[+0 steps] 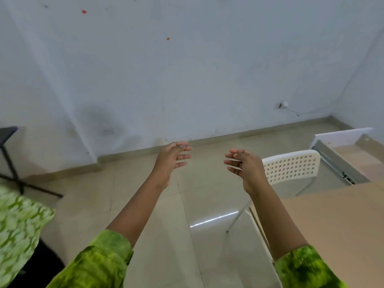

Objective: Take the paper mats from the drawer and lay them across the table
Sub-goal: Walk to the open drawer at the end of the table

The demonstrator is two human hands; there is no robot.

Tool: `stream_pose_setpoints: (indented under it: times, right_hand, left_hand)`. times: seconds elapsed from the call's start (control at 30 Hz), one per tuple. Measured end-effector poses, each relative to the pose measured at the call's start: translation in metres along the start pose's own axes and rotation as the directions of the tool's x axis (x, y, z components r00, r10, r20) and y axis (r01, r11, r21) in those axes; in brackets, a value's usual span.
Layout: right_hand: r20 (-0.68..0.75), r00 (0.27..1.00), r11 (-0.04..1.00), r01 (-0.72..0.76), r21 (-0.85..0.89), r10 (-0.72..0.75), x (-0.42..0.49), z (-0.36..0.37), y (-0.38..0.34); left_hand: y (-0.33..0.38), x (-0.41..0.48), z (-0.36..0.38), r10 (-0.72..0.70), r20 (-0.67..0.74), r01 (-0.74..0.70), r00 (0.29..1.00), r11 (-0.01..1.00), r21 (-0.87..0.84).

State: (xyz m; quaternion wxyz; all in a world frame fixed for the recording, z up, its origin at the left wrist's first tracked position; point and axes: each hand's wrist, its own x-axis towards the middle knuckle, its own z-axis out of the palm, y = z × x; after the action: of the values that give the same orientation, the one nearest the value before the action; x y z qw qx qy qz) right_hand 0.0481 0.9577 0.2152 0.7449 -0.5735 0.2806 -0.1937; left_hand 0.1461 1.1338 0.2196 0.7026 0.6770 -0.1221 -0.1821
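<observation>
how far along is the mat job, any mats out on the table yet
Done: the drawer at the right already stands pulled open. In hand: nothing; the left hand and right hand are open and empty, raised over the floor. Left: no mats show on the visible part of the table, so taking them out and laying them all remains.

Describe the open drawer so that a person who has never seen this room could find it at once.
Start at the tan table on the right. Beyond its far end, behind the white chair, the drawer stands pulled out. Its white front and metal rail set it apart.
</observation>
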Motion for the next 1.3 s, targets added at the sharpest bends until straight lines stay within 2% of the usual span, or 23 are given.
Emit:
stream_pose_setpoints:
  times: [0.37, 0.87, 1.1, 1.3]
  right_hand:
    - [-0.259, 0.966, 0.998, 0.027, 0.051, -0.013, 0.131, 0.029, -0.019]
    - [-0.499, 0.867, 0.998, 0.049, 0.048, -0.018, 0.374, -0.042, -0.08]
    - [-0.627, 0.779, 0.993, 0.091, 0.08, -0.021, 0.485, -0.076, -0.097]
    - [-0.773, 0.634, 0.982, 0.163, 0.1, -0.026, 0.569, -0.101, -0.12]
  left_hand:
    - [0.017, 0.189, 0.011, -0.026, 0.235, 0.024, 0.972, 1.0, 0.012]
    - [0.039, 0.461, 0.174, -0.038, 0.468, 0.031, 0.883, 0.999, 0.024]
    - [0.032, 0.593, 0.255, -0.061, 0.604, 0.035, 0.795, 0.998, 0.055]
    - [0.035, 0.698, 0.33, -0.089, 0.756, 0.019, 0.649, 0.995, 0.101]
